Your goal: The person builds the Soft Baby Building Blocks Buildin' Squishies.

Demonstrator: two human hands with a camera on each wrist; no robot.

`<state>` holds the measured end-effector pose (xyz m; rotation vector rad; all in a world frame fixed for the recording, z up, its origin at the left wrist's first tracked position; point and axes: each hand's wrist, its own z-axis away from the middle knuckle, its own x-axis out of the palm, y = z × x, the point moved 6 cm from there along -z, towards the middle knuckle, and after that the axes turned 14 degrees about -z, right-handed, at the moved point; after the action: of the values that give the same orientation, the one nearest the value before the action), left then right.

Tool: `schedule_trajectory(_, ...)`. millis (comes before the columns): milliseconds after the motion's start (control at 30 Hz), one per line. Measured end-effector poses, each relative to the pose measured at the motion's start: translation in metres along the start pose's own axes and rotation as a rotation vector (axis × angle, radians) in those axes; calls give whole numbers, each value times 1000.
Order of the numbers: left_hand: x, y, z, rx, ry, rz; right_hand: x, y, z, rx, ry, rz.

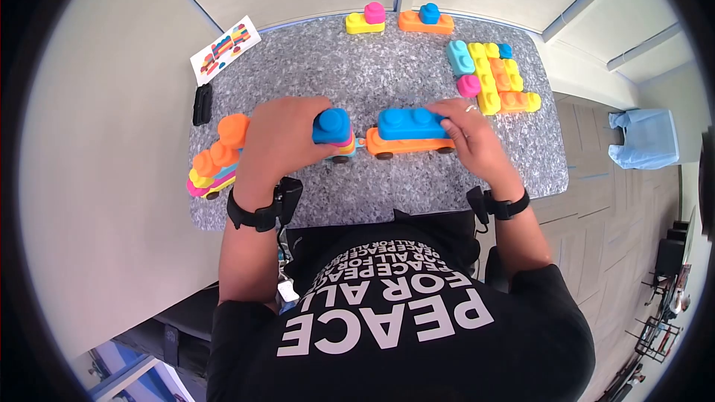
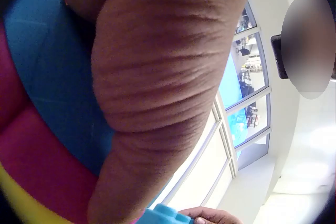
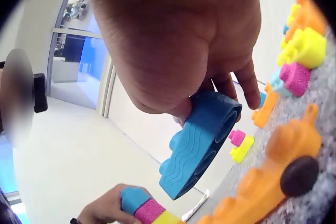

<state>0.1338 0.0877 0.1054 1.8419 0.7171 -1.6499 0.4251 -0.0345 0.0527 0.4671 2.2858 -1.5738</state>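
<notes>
My right hand (image 1: 477, 138) pinches one end of a long blue building block (image 1: 410, 125) between thumb and fingers. Beneath that block lies an orange wheeled toy base (image 1: 413, 147); in the right wrist view the blue block (image 3: 191, 150) is tilted and raised off the base's studs. To the left, my left hand (image 1: 287, 134) grips a stack topped by a blue block (image 1: 331, 126), with magenta and yellow layers under it on a light blue wheeled base. A light blue link (image 1: 361, 143) lies between the two bases. Orange blocks (image 1: 232, 131) emerge left of the left hand.
Yellow, orange and blue blocks (image 1: 488, 78) cluster at the table's right. Two small stacks, yellow with magenta (image 1: 365, 24) and orange with blue (image 1: 426, 21), stand at the back edge. A picture card (image 1: 226, 50) and a black object (image 1: 202, 104) lie at the left edge.
</notes>
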Motion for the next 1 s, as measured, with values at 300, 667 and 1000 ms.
schedule_trajectory(300,0,-1,0,9,9,-9,23,6,-3,-46,-125,151)
schedule_trajectory(667,2,-2,0,11,7,-30,82,-27,12,-64,-251,581)
schedule_trajectory(1000,2,-2,0,15,20,-26,95,-18,27,-24,-236,600)
